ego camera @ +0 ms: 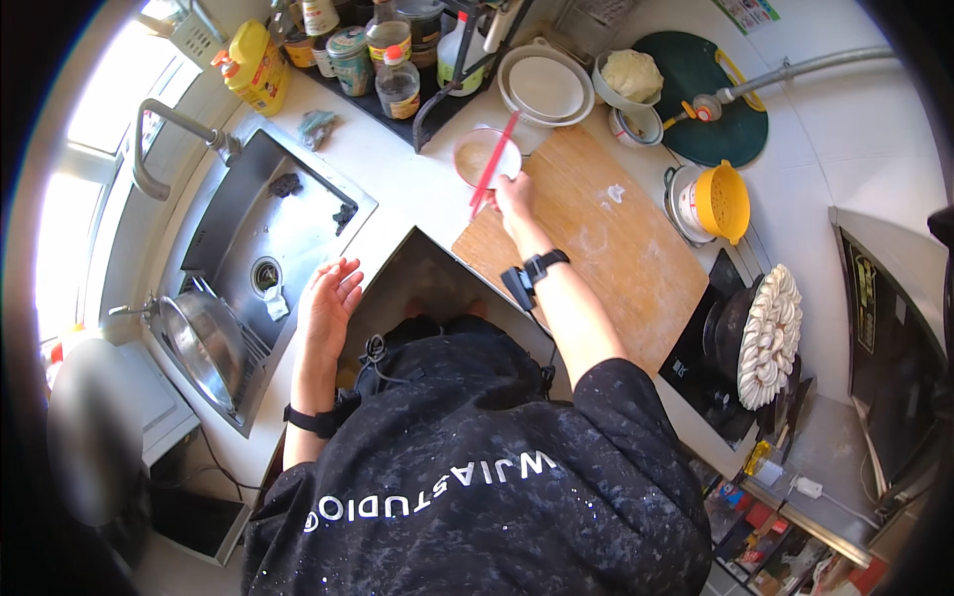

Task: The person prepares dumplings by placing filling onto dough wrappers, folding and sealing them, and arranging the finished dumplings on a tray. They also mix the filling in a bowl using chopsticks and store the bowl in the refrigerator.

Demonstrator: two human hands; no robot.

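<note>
My right hand (513, 200) grips the near rim of a small white bowl (508, 158) with a red edge, at the far corner of a wooden cutting board (596, 246). Pale contents show inside the bowl. Red chopsticks (493, 165) lie across its top, close to my fingers; whether the fingers also touch them I cannot tell. My left hand (332, 294) is empty, palm turned up and fingers loosely apart, above the counter edge beside the steel sink (246, 208). White smudges like flour mark the board.
A metal basin (201, 350) leans at the sink's near end, below the faucet (160, 141). Bottles and jars (399, 82) crowd a rack behind. Right of the board are a yellow colander (723, 203) and a round tray of pleated dumplings (771, 339) over the stove. Cabbage (632, 76) sits in a bowl.
</note>
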